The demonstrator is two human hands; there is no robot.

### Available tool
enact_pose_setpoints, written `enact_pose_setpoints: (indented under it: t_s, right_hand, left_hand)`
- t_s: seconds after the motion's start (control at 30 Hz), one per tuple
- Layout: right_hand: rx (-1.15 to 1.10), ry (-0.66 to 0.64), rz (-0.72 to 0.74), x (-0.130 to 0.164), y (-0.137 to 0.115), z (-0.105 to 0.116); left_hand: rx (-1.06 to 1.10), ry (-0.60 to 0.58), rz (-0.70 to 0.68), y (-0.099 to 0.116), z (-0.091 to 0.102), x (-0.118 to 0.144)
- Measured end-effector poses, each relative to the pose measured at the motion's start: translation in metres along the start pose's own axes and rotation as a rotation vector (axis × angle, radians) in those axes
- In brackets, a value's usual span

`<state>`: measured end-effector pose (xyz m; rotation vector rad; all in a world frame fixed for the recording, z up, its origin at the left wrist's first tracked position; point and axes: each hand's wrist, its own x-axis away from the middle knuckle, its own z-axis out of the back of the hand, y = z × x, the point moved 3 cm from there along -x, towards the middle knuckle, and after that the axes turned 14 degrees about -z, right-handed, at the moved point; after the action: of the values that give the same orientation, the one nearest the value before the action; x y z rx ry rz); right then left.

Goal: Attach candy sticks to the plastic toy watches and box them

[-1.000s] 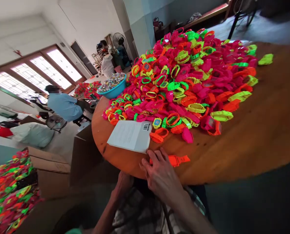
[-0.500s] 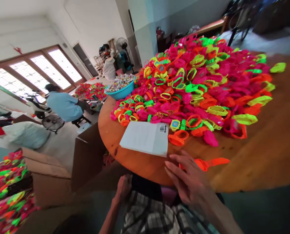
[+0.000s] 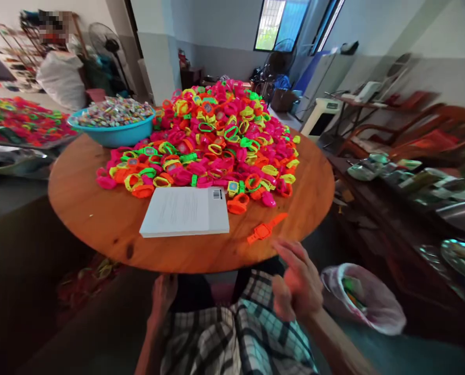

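Observation:
My right hand hovers off the near edge of the round wooden table, fingers apart and empty. Just beyond it an orange toy watch lies flat on the wood. My left hand rests on my knee under the table edge, fingers curled down on the checked shorts; it holds nothing. A white booklet with a barcode lies in front of me. Behind it rises a large heap of pink, orange, yellow and green toy watches.
A blue basin full of small colourful pieces stands at the table's far left. A white bag sits on the floor at my right. A dark side table with metal dishes runs along the right. More watches lie heaped at far left.
My head turned right, so the view swung from the windows to the table and right wall. My right hand drew back off the orange watch and off the table edge.

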<state>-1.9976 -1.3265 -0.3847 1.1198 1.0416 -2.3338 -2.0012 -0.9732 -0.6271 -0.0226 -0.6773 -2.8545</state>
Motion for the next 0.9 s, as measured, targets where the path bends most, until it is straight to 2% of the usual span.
enact_pose_setpoints:
  t_s: [0.07,0.13,0.17,0.23,0.3,0.37,0.43,0.53,0.6,0.73,0.9]
  right_hand:
    - [0.017,-0.037,0.001,0.026,0.004,0.019]
    - [0.079,-0.148,-0.077,0.054,0.028,0.021]
    - [0.156,-0.205,-0.167,0.067,0.048,0.016]
    - [0.467,-0.299,-0.38,0.089,0.094,-0.005]
    - [0.752,-0.493,-0.597,0.107,0.139,-0.032]
    - [0.819,-0.573,-0.694,0.117,0.169,-0.053]
    - [0.807,-0.626,-0.728,0.122,0.187,-0.067]
    - [0.765,-0.722,-0.727,0.126,0.203,-0.074]
    - [0.727,-0.791,-0.711,0.126,0.21,-0.076]
    - [0.659,-0.877,-0.683,0.125,0.217,-0.078]
    - [0.598,-0.863,-0.628,0.128,0.208,-0.07]
  left_hand:
    - [0.013,0.04,-0.032,0.0,-0.002,0.002]
    - [0.024,0.073,-0.068,0.003,-0.003,0.004]
    - [0.028,0.085,-0.088,0.006,-0.002,0.006]
    - [0.029,0.101,-0.13,0.011,0.0,0.012]
    - [0.02,0.102,-0.171,0.017,0.004,0.024]
    - [0.003,0.092,-0.204,0.022,0.012,0.04]
    - [-0.02,0.071,-0.22,0.024,0.02,0.056]
    - [-0.06,0.027,-0.206,0.026,0.029,0.071]
    - [-0.089,-0.014,-0.182,0.027,0.031,0.071]
    - [-0.155,-0.078,-0.123,0.03,0.035,0.054]
    - [-0.215,-0.102,-0.024,0.032,0.039,0.025]
